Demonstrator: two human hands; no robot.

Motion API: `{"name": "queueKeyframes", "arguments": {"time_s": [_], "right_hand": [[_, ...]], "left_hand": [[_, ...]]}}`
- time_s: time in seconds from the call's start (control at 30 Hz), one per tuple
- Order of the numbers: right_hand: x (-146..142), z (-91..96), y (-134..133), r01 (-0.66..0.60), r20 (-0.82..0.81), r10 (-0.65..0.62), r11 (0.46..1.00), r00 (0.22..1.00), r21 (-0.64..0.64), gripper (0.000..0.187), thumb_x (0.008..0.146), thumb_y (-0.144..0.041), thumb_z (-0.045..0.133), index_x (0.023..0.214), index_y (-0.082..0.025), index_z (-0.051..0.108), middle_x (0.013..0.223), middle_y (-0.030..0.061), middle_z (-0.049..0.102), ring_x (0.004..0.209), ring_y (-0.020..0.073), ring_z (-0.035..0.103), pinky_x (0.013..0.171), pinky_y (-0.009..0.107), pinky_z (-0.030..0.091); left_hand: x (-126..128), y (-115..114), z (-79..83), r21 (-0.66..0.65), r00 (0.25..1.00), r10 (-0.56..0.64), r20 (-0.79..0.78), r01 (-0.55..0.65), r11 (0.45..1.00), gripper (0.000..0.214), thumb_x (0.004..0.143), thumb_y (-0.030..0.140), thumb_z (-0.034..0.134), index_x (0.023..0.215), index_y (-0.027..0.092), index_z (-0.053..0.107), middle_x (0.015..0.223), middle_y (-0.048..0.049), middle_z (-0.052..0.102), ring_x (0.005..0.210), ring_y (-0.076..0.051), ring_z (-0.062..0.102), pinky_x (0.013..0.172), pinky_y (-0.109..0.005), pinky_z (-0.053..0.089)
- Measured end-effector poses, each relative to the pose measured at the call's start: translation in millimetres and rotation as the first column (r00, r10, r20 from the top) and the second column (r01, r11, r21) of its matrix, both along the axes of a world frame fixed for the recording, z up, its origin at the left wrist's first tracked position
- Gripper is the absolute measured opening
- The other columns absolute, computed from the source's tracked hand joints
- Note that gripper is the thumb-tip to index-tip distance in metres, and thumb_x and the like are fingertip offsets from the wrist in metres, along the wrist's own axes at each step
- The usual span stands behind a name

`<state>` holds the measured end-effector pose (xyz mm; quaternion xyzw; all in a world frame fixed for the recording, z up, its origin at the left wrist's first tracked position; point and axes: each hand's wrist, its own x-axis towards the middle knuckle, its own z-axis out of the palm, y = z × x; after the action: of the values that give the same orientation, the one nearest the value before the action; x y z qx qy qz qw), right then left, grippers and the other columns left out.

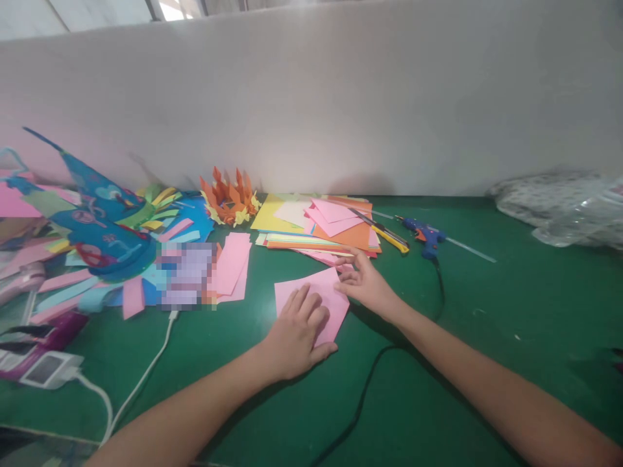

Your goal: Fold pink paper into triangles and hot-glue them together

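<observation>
A folded sheet of pink paper lies on the green table in front of me. My left hand rests on top of it with fingers spread, covering its lower left part. At its upper right corner is my right hand, its fingers loosely bent and apart, the tips by the paper's edge. Just behind stands a stack of coloured paper with pink pieces on top. A yellow box cutter leans across the stack's right side.
A blue glue gun lies right of the stack, its black cord running forward. Pink strips, an orange paper crown and blue cone hats stand left. White cables cross there. Clear plastic sits far right.
</observation>
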<state>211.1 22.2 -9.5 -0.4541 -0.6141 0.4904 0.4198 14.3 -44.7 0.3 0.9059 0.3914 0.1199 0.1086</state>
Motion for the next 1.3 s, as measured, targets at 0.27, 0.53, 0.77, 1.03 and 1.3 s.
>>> {"name": "queueKeyframes", "arguments": {"time_s": [0.27,0.53,0.77,1.03,1.3], "right_hand": [[-6.5,6.4,-9.9,-0.038,0.454,-0.134,0.936,0.881,0.35,0.027,0.08,-0.021,0.052,0.106,-0.018,0.059,0.079,0.0019,0.06,0.067,0.0139,0.055,0.066,0.028,0.048],[-8.5,0.7,-15.5,-0.384,0.612,-0.053,0.734,0.789,0.56,0.02,0.091,-0.021,0.045,0.095,-0.019,0.065,0.096,0.0076,0.067,0.092,0.0188,0.059,0.083,0.034,0.047],[-9.4,-2.6,-17.1,-0.449,0.61,-0.028,0.652,0.792,0.612,0.02,0.092,-0.023,0.047,0.093,-0.019,0.067,0.101,0.0081,0.068,0.094,0.0185,0.061,0.084,0.036,0.05],[-9.3,-3.8,-11.3,-0.548,0.642,0.041,0.563,0.766,0.618,0.023,0.092,-0.021,0.045,0.098,-0.02,0.068,0.1,0.0057,0.07,0.098,0.0189,0.06,0.087,0.038,0.051],[-6.1,-3.8,-9.2,-0.61,0.651,0.114,0.497,0.751,0.617,0.025,0.092,-0.02,0.046,0.105,-0.018,0.067,0.103,0.0073,0.07,0.109,0.0198,0.058,0.091,0.039,0.052]], "left_hand": [[-2.9,5.1,3.6,0.028,0.998,-0.041,0.054,0.04,0.999,0.039,0.081,0.051,0.054,0.102,0.018,0.055,0.117,-0.011,0.047,0.128,-0.034,0.03,0.108,-0.052,0.029],[-0.7,2.5,-15.9,0.082,0.987,0.121,0.103,-0.13,0.988,0.063,0.074,0.066,0.052,0.106,0.012,0.046,0.119,-0.0194,0.047,0.133,-0.04,0.024,0.105,-0.06,0.029],[0.7,0.9,-19.7,0.056,0.966,0.259,-0.013,-0.258,0.964,0.097,0.065,0.076,0.051,0.123,-0.001,0.038,0.139,-0.0324,0.031,0.135,-0.042,0.019,0.107,-0.057,0.026],[-1.6,6.0,-23.7,0.061,0.967,0.244,-0.068,-0.241,0.969,0.111,0.068,0.08,0.039,0.138,-0.005,0.02,0.145,-0.0298,0.023,0.138,-0.038,0.015,0.109,-0.053,0.022],[-5.3,10.3,-20.3,0.048,0.971,0.227,-0.08,-0.223,0.974,0.112,0.066,0.083,0.038,0.14,0.0,0.023,0.146,-0.025,0.024,0.138,-0.035,0.016,0.11,-0.05,0.021]]}}
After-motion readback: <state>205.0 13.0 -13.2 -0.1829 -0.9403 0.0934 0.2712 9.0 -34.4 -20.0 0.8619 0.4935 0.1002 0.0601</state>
